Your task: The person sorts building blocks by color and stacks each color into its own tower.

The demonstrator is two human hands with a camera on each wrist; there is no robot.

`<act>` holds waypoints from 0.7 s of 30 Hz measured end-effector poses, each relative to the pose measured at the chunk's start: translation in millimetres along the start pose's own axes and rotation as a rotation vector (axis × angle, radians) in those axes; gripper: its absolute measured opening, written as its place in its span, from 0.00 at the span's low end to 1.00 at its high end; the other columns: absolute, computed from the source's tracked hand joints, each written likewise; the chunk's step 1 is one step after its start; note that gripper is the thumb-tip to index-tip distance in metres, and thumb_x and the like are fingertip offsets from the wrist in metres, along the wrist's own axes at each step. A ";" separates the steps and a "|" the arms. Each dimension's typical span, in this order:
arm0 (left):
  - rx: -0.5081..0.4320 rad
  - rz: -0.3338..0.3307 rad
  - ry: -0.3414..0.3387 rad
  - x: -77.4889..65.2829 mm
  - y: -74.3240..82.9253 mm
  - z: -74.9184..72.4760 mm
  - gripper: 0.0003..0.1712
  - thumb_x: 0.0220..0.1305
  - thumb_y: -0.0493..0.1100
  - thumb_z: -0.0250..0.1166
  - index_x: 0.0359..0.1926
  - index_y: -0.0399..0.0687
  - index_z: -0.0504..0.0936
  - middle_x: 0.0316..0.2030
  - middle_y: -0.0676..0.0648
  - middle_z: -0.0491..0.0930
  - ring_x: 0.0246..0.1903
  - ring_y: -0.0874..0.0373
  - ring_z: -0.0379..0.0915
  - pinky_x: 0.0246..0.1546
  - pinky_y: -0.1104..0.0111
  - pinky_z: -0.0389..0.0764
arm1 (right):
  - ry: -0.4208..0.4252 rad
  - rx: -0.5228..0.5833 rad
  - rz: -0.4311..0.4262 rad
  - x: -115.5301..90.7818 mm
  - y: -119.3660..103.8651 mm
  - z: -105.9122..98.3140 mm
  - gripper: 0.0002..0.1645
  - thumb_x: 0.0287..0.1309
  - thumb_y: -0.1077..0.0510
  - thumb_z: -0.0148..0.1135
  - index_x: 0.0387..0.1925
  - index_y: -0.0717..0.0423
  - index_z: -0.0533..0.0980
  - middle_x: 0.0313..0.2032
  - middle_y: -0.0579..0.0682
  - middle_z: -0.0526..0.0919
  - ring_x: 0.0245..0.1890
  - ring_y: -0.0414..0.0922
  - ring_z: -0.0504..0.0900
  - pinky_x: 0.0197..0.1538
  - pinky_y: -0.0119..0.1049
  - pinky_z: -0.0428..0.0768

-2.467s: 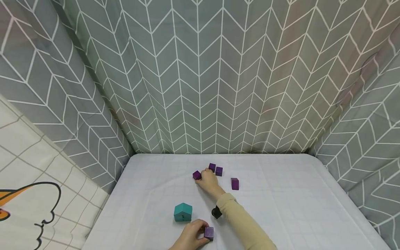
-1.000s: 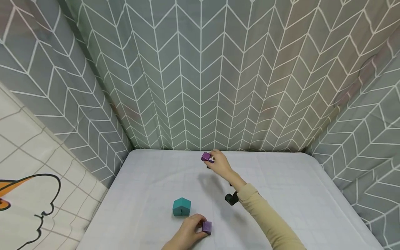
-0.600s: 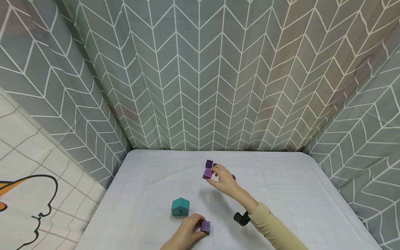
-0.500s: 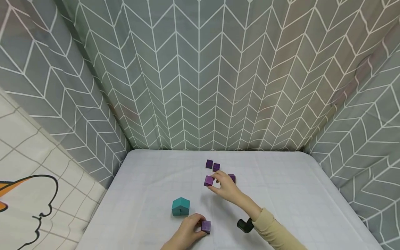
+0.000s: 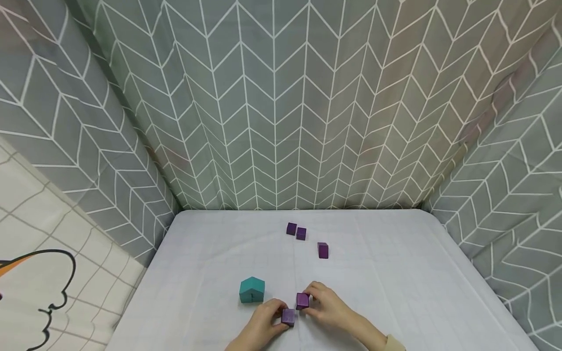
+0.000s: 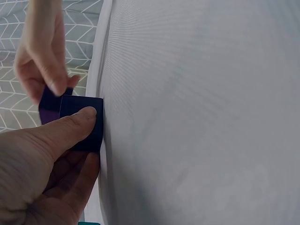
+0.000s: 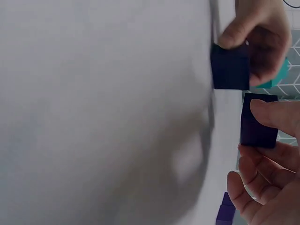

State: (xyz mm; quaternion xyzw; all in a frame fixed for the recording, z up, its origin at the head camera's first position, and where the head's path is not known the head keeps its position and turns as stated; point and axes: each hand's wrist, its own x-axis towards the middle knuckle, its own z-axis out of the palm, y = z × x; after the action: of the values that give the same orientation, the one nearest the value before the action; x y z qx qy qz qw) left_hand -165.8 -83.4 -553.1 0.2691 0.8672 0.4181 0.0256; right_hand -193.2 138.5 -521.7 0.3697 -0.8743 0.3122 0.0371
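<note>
In the head view my left hand (image 5: 262,325) pinches a light purple cube (image 5: 288,317) near the table's front. My right hand (image 5: 328,308) pinches a darker purple cube (image 5: 302,301) between thumb and fingers, just to the right and slightly farther back. A small gap parts the two cubes. The left wrist view shows the left thumb pressed on the face of its cube (image 6: 82,105), with the right hand's cube (image 6: 49,110) behind. In the right wrist view the right hand's cube (image 7: 258,129) is gripped close to the left hand's cube (image 7: 229,68).
A teal house-shaped block (image 5: 252,290) stands left of the hands. Two purple cubes, a left one (image 5: 291,228) and a right one (image 5: 301,233), sit near the back. A taller purple block (image 5: 323,250) stands to their right. Patterned curtains (image 5: 281,107) enclose the white table (image 5: 386,263).
My right hand took hold of a purple cube at the back, lifted it and carried it forward beside the left hand's cube. The left hand has kept its grip and stayed nearly still.
</note>
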 end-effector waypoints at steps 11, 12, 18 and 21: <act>0.000 0.010 0.017 -0.4 0.1 0.6 0.16 0.47 0.40 0.69 0.38 0.49 0.75 0.34 0.58 0.74 0.35 0.70 0.71 0.35 0.76 0.77 | -0.032 -0.005 -0.033 -14.1 -9.0 13.4 0.13 0.43 0.58 0.67 0.35 0.54 0.76 0.33 0.39 0.72 0.32 0.33 0.70 0.35 0.23 0.73; -0.002 0.002 0.011 -0.4 0.5 0.5 0.15 0.47 0.40 0.69 0.38 0.49 0.75 0.34 0.58 0.74 0.35 0.70 0.71 0.35 0.76 0.77 | -0.036 -0.004 -0.029 -15.2 -9.3 14.7 0.13 0.44 0.58 0.67 0.34 0.53 0.75 0.33 0.39 0.72 0.32 0.33 0.70 0.35 0.23 0.73; 0.004 0.030 0.036 -1.5 0.2 1.5 0.15 0.47 0.39 0.69 0.37 0.49 0.75 0.34 0.57 0.75 0.35 0.69 0.71 0.35 0.76 0.77 | -0.023 -0.014 -0.018 -18.7 -8.2 20.3 0.12 0.46 0.56 0.66 0.35 0.52 0.75 0.34 0.39 0.72 0.32 0.33 0.69 0.35 0.23 0.73; 0.008 0.056 0.052 -2.3 -0.2 1.7 0.14 0.48 0.39 0.69 0.37 0.49 0.75 0.34 0.56 0.75 0.35 0.68 0.71 0.34 0.76 0.77 | -0.007 -0.026 -0.025 -19.8 -7.3 21.5 0.12 0.46 0.56 0.66 0.35 0.51 0.75 0.34 0.39 0.72 0.32 0.33 0.69 0.35 0.23 0.73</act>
State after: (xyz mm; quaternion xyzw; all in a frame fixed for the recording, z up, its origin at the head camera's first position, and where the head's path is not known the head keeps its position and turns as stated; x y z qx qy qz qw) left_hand -163.5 -83.5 -554.7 0.2825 0.8614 0.4220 -0.0096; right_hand -170.4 134.7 -541.0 0.3812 -0.8737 0.2991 0.0430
